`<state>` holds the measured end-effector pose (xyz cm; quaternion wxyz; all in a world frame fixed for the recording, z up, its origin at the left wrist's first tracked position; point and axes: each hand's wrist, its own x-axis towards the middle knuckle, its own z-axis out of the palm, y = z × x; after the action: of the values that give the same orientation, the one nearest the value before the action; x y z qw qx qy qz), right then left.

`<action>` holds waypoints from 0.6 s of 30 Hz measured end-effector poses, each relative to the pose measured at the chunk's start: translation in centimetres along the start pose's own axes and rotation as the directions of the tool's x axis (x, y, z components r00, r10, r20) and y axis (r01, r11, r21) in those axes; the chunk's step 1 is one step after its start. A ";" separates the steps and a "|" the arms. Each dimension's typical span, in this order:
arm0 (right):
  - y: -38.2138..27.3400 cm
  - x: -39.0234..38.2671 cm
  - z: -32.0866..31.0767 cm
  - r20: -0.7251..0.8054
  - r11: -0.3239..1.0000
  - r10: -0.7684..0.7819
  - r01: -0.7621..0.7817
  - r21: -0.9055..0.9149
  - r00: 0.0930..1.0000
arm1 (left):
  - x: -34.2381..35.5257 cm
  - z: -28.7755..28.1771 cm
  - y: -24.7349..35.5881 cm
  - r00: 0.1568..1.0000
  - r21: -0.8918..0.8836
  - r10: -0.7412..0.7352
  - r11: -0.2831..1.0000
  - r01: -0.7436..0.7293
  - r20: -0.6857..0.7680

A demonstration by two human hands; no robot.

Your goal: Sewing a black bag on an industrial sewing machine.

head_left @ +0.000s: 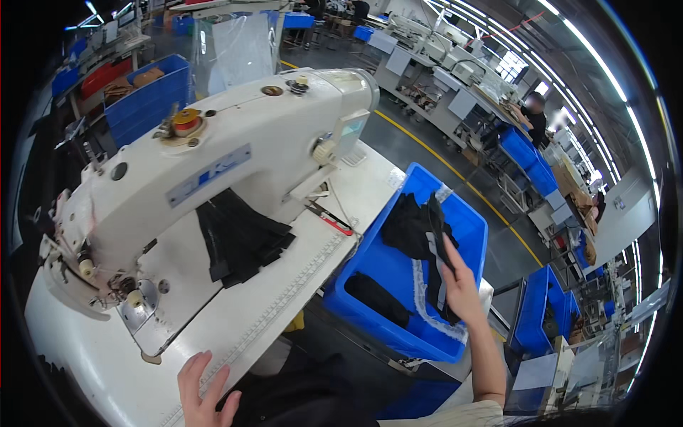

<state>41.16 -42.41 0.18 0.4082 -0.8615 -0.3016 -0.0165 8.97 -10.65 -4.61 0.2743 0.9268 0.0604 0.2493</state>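
Observation:
My right hand (464, 290) is closed on a black fabric strip (435, 217) with a grey patch, held over a blue bin (472, 226). In that bin lie bunched black fabric (404, 231), another dark piece (377, 297) and a whitish ragged band (420, 288). At the lower left, my left hand (204, 391) holds nothing, its fingers apart by the near edge of the sewing table (192, 334). A white sewing machine (270, 128) stands on the table. Several black fabric strips (245, 242) lie fanned out under its arm.
Red-and-black thread snips (331, 219) lie on the table, near the bin. A measuring scale (281, 302) runs along the table's front. Another blue bin (153, 96) stands behind the machine. Across the aisle, a person (535, 117) is at a row of workstations.

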 end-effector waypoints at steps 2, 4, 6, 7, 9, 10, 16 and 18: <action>4.6 -1.3 2.4 0.052 0.988 -0.010 0.017 -0.153 0.999 | 0.3 0.9 -1.0 0.999 0.063 -0.002 0.998 0.000 0.032; 9.6 -3.2 5.8 0.498 0.987 0.161 -0.144 -0.073 0.852 | 0.1 1.7 -1.6 0.999 0.063 -0.030 0.998 0.028 0.035; 14.7 -4.5 9.3 0.640 0.827 0.140 0.266 -0.495 0.756 | -0.3 2.3 -1.6 0.996 -0.001 -0.087 0.996 0.087 0.008; 17.2 -4.8 11.0 0.652 0.847 0.062 0.306 -0.435 0.756 | -0.5 2.6 -1.4 0.943 -0.225 -0.331 0.918 0.328 0.027; 21.4 -5.2 14.5 0.724 0.804 0.048 0.403 -0.437 0.688 | -0.5 3.2 -1.0 0.673 -0.574 -0.710 0.470 0.671 0.206; 22.9 -5.9 15.6 0.678 0.794 -0.039 0.435 -0.425 0.734 | -0.3 3.2 -0.8 0.666 -0.567 -0.705 0.454 0.687 0.243; 24.3 -5.8 17.9 0.722 0.647 0.074 0.518 -0.559 0.688 | 1.0 1.9 -1.5 0.978 0.088 -0.154 0.986 0.143 0.137; 21.6 -3.0 15.7 0.791 0.740 0.119 0.477 -0.474 0.601 | 0.5 1.0 -1.8 0.979 0.060 -0.134 0.990 0.126 0.151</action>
<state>46.80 -43.22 -26.08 -0.0917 -0.8263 -0.5138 0.2117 9.88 -9.49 -6.08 0.2703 0.9441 0.1055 0.1564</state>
